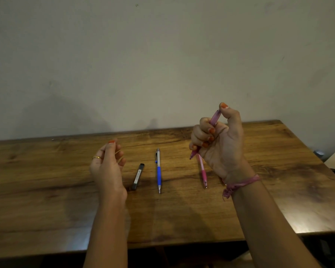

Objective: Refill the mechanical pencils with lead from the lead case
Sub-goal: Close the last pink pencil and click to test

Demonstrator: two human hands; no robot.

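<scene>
Clicking looks to be the step in hand: the right hand (217, 140) grips a purple pencil (214, 118), thumb on its cap. The left hand (107, 163) hovers, fingers loosely curled, whether pinching anything cannot be told. At its 3 o'clock lies the lead case (138, 176), then the blue pencil (158, 170) and the pink pencil (202, 170) on the table (46, 180). Next, judging by this, comes checking the lead feeds.

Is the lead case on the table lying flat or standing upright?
Lying flat. The lead case rests lengthwise on the table, beside the blue pencil, with neither hand touching it.
</scene>
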